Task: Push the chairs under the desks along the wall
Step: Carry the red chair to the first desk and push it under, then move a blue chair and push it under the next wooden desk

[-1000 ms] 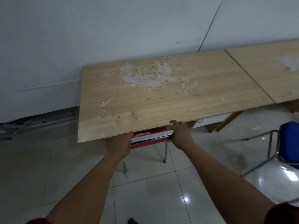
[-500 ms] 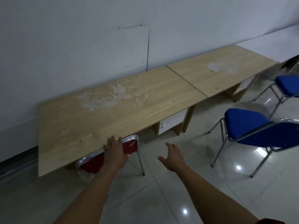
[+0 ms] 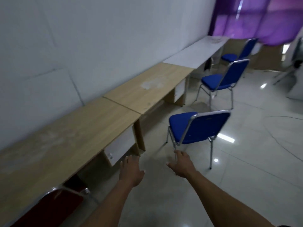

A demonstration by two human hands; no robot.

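Observation:
A row of desks runs along the white wall: a near wooden desk [image 3: 68, 138], a second wooden desk [image 3: 147, 89] and a white desk [image 3: 195, 53] farther off. A red chair [image 3: 54, 203] sits tucked under the near desk at the lower left. Three blue chairs stand out on the floor: the nearest [image 3: 200, 128], a middle one [image 3: 224, 79] and a far one [image 3: 241, 51]. My left hand [image 3: 130, 172] and my right hand [image 3: 181, 164] hover open above the floor, holding nothing. The right hand is just short of the nearest blue chair's front leg.
Glossy white tiled floor [image 3: 246, 177] spreads to the right. A purple curtain [image 3: 255, 18] hangs at the top right. White drawer units [image 3: 119, 145] sit under the wooden desks. Furniture legs and a cable show at the far right.
My left hand has let go of the red chair, which now stays under the desk. The view has swung right along the desks and both hands have moved toward the nearest blue chair.

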